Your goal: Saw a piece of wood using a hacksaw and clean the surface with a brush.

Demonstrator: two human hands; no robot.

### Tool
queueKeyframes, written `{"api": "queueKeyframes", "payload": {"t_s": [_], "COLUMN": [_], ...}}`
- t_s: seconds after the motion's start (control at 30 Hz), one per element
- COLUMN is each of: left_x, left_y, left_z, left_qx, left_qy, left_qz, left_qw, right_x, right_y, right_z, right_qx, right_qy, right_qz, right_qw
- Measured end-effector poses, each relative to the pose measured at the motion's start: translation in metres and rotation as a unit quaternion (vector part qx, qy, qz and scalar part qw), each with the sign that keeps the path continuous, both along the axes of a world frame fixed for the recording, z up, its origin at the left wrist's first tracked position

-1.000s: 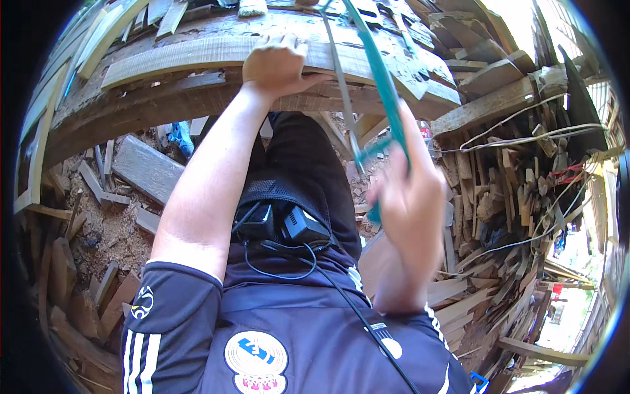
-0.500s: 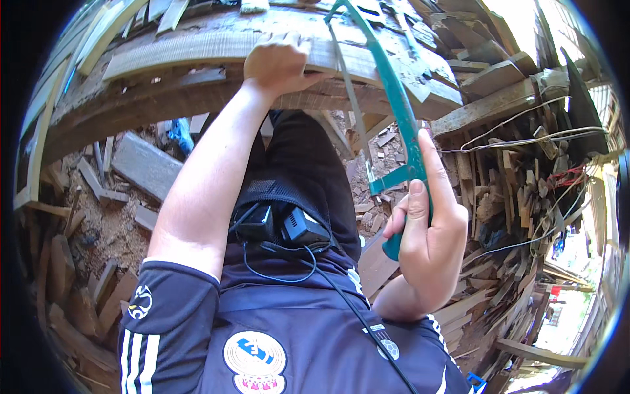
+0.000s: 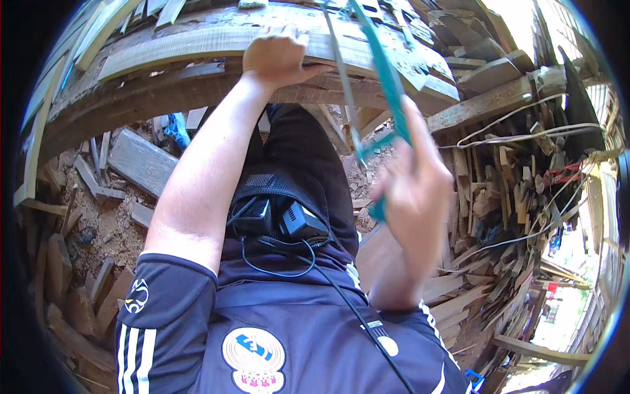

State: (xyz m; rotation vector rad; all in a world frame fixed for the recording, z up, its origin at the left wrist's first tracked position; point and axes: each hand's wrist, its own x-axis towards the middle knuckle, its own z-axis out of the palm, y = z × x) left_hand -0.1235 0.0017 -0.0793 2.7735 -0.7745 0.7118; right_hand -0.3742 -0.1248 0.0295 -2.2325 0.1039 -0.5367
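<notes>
A pale wooden board [image 3: 177, 49] lies along the front of the workbench [image 3: 151, 98]. My left hand [image 3: 272, 59] is closed over the board's near edge, with the thumb reaching right toward the saw. My right hand [image 3: 417, 180], smeared by motion, is wrapped round the handle of a green-framed bow saw [image 3: 384, 65]. The saw's thin blade [image 3: 343, 75] crosses the board just right of my left thumb. The saw's far end runs out past the upper edge of the view. Whether the teeth sit in a cut I cannot tell.
Wood offcuts [image 3: 141, 161] and sawdust [image 3: 108, 223] cover the ground at left. Stacked scrap wood [image 3: 499, 249] fills the right side, below a heavy beam [image 3: 505, 102] and loose wire [image 3: 518, 138]. More tools [image 3: 403, 26] lie on the bench at the far right.
My right hand has pushed the saw forward, away from my body and slightly left. My left hand stays in place on the board.
</notes>
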Motion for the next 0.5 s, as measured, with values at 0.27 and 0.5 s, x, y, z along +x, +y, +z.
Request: {"api": "queueKeyframes", "payload": {"t_s": [0.27, 0.5], "left_x": [0.0, 0.003], "left_y": [0.004, -0.003], "left_z": [0.001, -0.002], "left_qx": [0.001, -0.001], "left_qy": [-0.008, 0.019], "left_qz": [0.015, 0.021], "left_qw": [1.0, 1.0], "right_x": [-0.001, 0.069], "right_y": [-0.012, -0.016], "right_z": [0.013, -0.045], "right_qx": [0.065, 0.028], "right_qy": [0.05, 0.009], "right_qz": [-0.014, -0.02], "right_qw": [0.997, 0.999]}}
